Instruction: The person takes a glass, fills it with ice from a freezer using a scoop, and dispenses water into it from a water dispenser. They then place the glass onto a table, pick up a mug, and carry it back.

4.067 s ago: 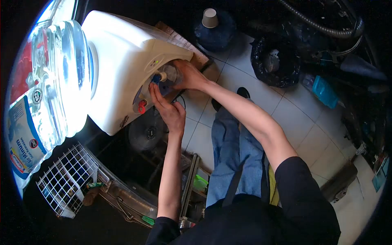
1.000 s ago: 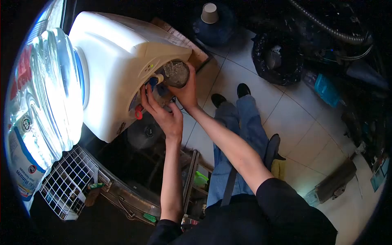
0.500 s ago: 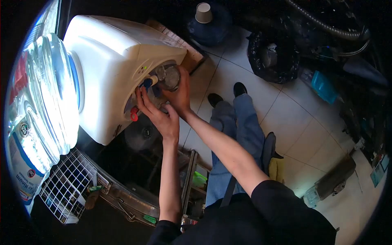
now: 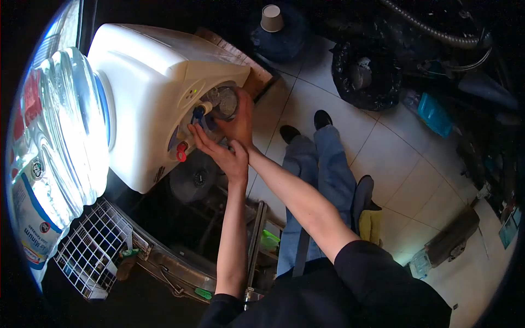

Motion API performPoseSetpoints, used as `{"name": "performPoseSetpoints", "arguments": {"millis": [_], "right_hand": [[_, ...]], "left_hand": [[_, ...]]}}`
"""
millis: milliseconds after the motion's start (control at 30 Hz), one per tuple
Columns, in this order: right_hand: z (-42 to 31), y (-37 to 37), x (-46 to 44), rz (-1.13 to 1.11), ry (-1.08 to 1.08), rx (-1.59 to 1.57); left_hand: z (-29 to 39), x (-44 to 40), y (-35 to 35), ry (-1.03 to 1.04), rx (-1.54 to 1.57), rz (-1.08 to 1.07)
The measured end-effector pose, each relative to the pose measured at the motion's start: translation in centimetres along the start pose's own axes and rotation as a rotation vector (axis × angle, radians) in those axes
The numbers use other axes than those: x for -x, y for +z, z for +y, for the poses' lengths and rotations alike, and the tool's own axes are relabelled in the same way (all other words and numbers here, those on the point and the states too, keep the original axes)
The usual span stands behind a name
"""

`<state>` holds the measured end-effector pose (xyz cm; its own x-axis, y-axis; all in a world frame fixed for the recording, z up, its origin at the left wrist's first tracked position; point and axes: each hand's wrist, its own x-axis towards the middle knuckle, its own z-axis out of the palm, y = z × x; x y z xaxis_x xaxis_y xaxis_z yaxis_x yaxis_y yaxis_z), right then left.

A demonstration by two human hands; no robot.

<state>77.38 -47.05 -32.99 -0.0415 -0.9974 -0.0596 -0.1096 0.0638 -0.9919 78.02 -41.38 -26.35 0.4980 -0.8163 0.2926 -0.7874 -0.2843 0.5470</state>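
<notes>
My right hand [image 4: 239,124] is wrapped round a clear glass [image 4: 227,104], which sits in the recess of the white water dispenser [image 4: 142,71], close to the pale spout of the blue tap [image 4: 198,113]. What fills the glass is hard to make out. My left hand [image 4: 227,158] has its fingers stretched out, their tips just below the blue lever. Its thumb lies close to my right wrist. Beside it, lower in the recess, is a red tap [image 4: 181,151]. A large clear water bottle [image 4: 65,126] is fitted on the dispenser.
A white wire rack [image 4: 90,246] stands at lower left. On the tiled floor [image 4: 350,158] are a black-bagged bin [image 4: 363,76] and a blue plastic item [image 4: 435,116]. A dark blue bottle [image 4: 280,38] with a white cup [image 4: 272,18] on top stands at the back.
My left hand has drawn back from the blue lever, downward and to the right, and its fingers have come off it. My right hand still holds the glass in nearly the same place.
</notes>
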Motion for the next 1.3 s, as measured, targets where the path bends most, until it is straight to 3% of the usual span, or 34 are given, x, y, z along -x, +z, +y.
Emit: {"name": "performPoseSetpoints", "arguments": {"millis": [700,1300], "right_hand": [[0.1,0.1,-0.5,0.002,-0.034,0.047],[-0.2,0.2,-1.8,-0.093,-0.074,-0.136]], "left_hand": [[0.6,-0.5,-0.6,-0.001,-0.027,-0.037],[1.3,-0.7,-1.2,-0.011,-0.044,-0.074]]}}
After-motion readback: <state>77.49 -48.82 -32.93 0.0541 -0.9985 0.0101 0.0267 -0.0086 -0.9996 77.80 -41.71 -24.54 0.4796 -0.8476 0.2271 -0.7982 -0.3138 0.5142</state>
